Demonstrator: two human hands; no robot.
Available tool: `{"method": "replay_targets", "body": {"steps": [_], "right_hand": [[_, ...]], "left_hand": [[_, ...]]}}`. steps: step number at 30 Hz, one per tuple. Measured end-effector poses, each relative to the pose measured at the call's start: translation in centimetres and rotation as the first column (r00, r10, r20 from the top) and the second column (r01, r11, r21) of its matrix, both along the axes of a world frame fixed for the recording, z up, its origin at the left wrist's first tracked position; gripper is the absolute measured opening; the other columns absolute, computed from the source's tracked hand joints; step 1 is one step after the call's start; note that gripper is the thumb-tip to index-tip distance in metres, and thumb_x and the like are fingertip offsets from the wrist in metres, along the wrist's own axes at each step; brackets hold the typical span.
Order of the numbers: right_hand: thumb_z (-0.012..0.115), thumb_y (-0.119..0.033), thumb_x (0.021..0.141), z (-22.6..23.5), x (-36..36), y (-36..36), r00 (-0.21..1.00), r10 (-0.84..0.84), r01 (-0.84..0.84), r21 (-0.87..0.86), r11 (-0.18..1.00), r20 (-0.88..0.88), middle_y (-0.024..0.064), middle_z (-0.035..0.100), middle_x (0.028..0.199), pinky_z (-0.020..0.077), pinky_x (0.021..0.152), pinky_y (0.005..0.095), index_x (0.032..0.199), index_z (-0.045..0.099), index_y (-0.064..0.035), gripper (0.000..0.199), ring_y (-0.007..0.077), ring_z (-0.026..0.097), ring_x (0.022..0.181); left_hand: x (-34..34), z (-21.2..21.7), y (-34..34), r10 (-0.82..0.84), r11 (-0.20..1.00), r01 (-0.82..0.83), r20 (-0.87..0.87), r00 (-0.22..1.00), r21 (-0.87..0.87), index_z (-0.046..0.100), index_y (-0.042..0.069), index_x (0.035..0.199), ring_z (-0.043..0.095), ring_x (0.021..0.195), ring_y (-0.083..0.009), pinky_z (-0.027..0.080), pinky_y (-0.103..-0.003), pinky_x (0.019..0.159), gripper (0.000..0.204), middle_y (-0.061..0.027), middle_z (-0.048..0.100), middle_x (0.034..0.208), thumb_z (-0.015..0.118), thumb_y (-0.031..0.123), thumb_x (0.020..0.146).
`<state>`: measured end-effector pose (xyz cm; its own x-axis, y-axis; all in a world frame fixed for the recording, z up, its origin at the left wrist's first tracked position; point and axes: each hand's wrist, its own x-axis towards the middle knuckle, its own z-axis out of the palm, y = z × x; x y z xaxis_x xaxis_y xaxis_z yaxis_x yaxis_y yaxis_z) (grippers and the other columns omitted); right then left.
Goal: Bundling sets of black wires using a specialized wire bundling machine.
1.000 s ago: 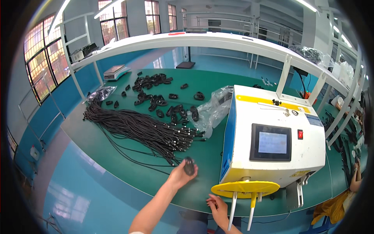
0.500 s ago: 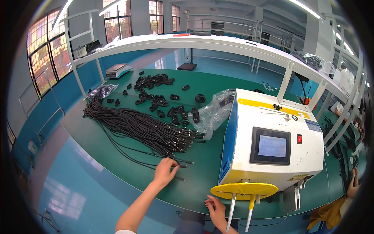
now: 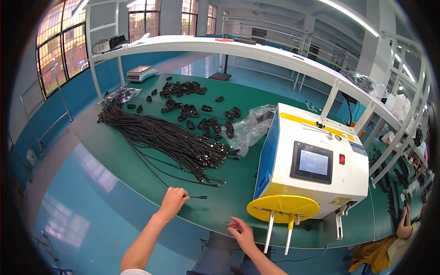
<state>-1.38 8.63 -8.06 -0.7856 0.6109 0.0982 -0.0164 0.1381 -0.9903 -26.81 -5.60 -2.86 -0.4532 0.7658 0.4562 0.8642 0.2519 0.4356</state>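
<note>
The left hand (image 3: 173,201) grasps one black cable (image 3: 194,197), pinched between thumb and fingers a little behind its plug (image 3: 204,197). The right hand (image 3: 242,233) is released: its fingers are loosely bent, and I see nothing in it. It is to the right of the left hand and somewhat nearer to the body, with the yellow disc (image 3: 261,207) just beyond it to the right.

The held cable is above the table's near edge, between the left hand and the right one but higher. Its short end leaves the fingers to the right, and the plug points rightward, with the axis almost level across the view. On the other side of the hand, a thin cable runs away, up and to the left, toward the bundle (image 3: 160,142); whether it is the same one, I cannot tell.

I judge the cable light and flexible, rather smooth, with a stiff plug. The good place to hold is directly behind the plug, because farther back the end would probably droop.
</note>
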Motion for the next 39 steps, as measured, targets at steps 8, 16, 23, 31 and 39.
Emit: {"method": "replay_targets", "body": {"steps": [8,16,23,31,39], "right_hand": [[0.062,-0.005,0.084,3.9,-10.3,-5.4,0.955,0.207,-0.288,-0.486,0.825,-0.213,0.0108,0.061,0.096,0.0513,0.073,0.0285,0.126,0.048,-0.0009,0.044,0.0162,0.061,0.082],[0.061,-0.005,0.085,4.7,-12.1,-6.4,0.973,0.150,-0.182,-0.181,0.966,-0.174,0.0070,0.062,0.085,0.0520,0.063,0.0248,0.097,0.064,0.0024,0.015,0.0127,0.062,0.072],[0.065,-0.003,0.078,4.3,-13.0,-4.3,0.996,-0.023,0.033,0.121,0.992,-0.084,0.0091,0.060,0.076,0.0465,0.057,0.0287,0.083,0.067,0.0005,0.007,0.0166,0.059,0.061],[0.079,-0.019,0.064,8.5,-24.1,-4.3,0.963,-0.256,0.189,0.879,0.439,-0.079,0.0117,0.052,0.113,0.0417,0.084,0.0401,0.111,0.058,-0.0095,0.052,0.0320,0.046,0.107],[0.074,-0.053,0.065,7.3,-45.9,4.9,0.925,-0.250,-0.135,0.861,0.490,0.287,0.0223,0.053,0.116,0.0444,0.089,0.0434,0.119,0.050,0.0023,0.081,0.0365,0.052,0.106]], "left_hand": [[0.8,0.4,-5.1,-0.030,0.999,0.030,0.006,1.000,0.042,0.052,0.006,0.078,0.054,0.075,-0.0282,0.040,-0.038,0.075,0.014,-0.0086,0.057,0.074,0.065,0.013,0.080],[1.5,1.2,-6.4,-0.031,0.989,0.022,0.057,0.998,0.149,0.054,0.005,0.080,0.053,0.075,-0.0288,0.042,-0.037,0.073,0.014,-0.0092,0.056,0.074,0.066,0.013,0.078],[0.1,0.1,-4.2,-0.096,0.988,0.090,0.035,0.995,0.127,0.057,0.006,0.093,0.054,0.088,-0.0296,0.043,-0.039,0.082,0.017,-0.0119,0.058,0.090,0.065,0.012,0.079],[-5.4,-5.1,-2.3,0.385,0.921,-0.388,0.075,0.920,0.041,0.048,0.002,0.123,0.042,0.119,-0.0372,0.036,-0.042,0.100,0.050,-0.0219,0.043,0.129,0.066,0.017,0.079],[-8.2,-4.6,-2.0,0.453,0.879,-0.476,0.259,0.853,0.033,0.033,0.000,0.136,0.036,0.127,-0.0387,0.033,-0.042,0.105,0.075,-0.0229,0.033,0.140,0.068,0.033,0.078]]}}
